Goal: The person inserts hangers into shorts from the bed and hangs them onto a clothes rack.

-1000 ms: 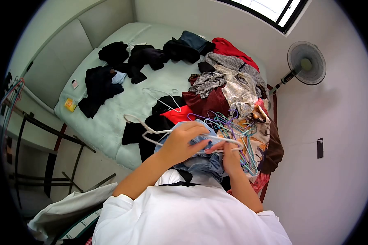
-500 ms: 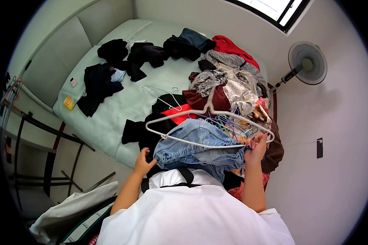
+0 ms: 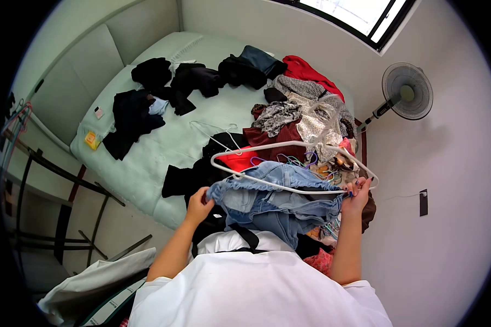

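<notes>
Left hand pinches a denim garment; right hand grips its other end and a white hanger, partly hiding coloured hangers and clothes on the bed.

The white hanger's hook is blurred; the denim garment partly hides the coloured hangers; the top edge crops the window.

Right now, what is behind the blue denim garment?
Beyond the denim garment, red cloth, black cloth and coloured hangers show in part. What lies directly behind it cannot be seen.
</notes>
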Motion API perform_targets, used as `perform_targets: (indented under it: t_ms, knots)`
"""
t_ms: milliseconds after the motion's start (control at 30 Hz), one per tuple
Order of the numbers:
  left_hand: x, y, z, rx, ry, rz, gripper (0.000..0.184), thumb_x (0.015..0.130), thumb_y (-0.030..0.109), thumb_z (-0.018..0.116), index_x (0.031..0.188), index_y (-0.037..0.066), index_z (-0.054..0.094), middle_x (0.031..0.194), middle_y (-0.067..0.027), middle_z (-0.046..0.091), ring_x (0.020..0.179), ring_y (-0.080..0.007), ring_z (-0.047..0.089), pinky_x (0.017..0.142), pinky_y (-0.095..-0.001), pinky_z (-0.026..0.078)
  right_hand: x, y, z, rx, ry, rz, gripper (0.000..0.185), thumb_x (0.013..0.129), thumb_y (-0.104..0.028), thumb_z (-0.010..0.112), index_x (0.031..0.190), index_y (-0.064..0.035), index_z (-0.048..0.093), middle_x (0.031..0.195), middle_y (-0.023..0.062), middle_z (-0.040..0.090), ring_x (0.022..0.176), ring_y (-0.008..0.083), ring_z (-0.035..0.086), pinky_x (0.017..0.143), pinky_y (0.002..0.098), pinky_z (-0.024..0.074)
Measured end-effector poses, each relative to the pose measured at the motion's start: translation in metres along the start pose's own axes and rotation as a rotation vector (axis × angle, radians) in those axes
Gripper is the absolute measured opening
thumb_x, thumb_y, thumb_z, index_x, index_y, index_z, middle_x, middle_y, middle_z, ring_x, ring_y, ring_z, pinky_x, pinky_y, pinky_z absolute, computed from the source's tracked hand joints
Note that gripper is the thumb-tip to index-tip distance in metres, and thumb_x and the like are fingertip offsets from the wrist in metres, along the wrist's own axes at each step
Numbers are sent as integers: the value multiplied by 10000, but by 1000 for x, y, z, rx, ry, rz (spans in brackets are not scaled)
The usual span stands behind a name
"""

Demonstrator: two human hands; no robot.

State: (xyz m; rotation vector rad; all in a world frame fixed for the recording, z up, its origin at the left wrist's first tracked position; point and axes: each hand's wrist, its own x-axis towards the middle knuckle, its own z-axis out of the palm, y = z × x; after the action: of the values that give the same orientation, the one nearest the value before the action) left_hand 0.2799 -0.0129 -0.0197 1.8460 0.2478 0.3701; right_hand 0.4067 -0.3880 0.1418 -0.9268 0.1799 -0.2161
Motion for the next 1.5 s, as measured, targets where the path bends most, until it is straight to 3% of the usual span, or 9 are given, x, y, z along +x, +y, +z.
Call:
perform_targets:
  t_ms: [167,267,400,500,633,733,967,1133,1500]
  knots:
    - [39,41,-1,83,-125,29,109,732,54,518,829,10,540,773,-61,541,708,-118,484,616,-247,387,35,-16,-33,169,-67,57,377,917,-393,349,669,-115,404,468,-44,269,413,63,264,471,228,308]
    - [43,107,17,-718,-140,-52,121,754,17,450,863,-6,498,843,3,534,754,-82,478,721,-204,375,51,-24,-52,339,-200,321,336,923,-347,363,693,-108,412,453,-46,300,362,38,293,419,183,275]
    - [55,96,31,-626,-254,-3,99,794,41,449,871,27,508,791,10,526,715,-42,463,670,-185,380,54,-38,-74,260,-270,365,329,928,-329,352,718,-89,431,474,-27,342,366,40,319,420,189,319]
    - [69,109,40,-657,-173,-162,88,829,125,511,845,39,504,711,14,523,617,-43,458,575,-195,395,60,-45,-95,64,-82,248,338,921,-346,366,698,-103,441,476,-29,351,368,43,323,428,198,329]
    - [81,109,39,-738,-259,-460,101,843,130,472,894,46,494,823,-29,560,710,-103,532,658,-246,453,64,-51,-109,64,149,238,347,917,-370,367,681,-124,435,477,-48,289,403,52,297,465,205,313]
    - [72,110,45,-953,-304,-650,256,849,101,436,1097,44,463,1009,-86,560,918,-190,566,802,-335,470,77,-47,-135,153,131,235,346,911,-374,380,697,-114,454,492,-48,301,406,49,307,468,206,318]
    - [73,50,76,-796,-209,-873,192,837,93,496,1025,70,465,943,-86,560,819,-190,577,713,-366,501,74,-29,-134,133,-13,423,329,910,-336,403,706,-84,455,509,-33,324,411,35,330,442,176,317]
    - [73,75,80,-763,-208,-839,176,851,129,488,1017,75,469,923,-80,566,811,-180,574,711,-378,501,46,-27,-80,-87,219,168,418,914,-408,340,631,-112,421,447,-36,288,409,89,284,473,271,321]
    - [68,75,73,-809,-112,-787,169,861,142,446,1009,72,486,894,-70,581,823,-180,579,720,-359,494,31,-29,-60,-30,229,13,417,906,-418,363,624,-113,407,453,-26,266,411,97,271,456,273,316]
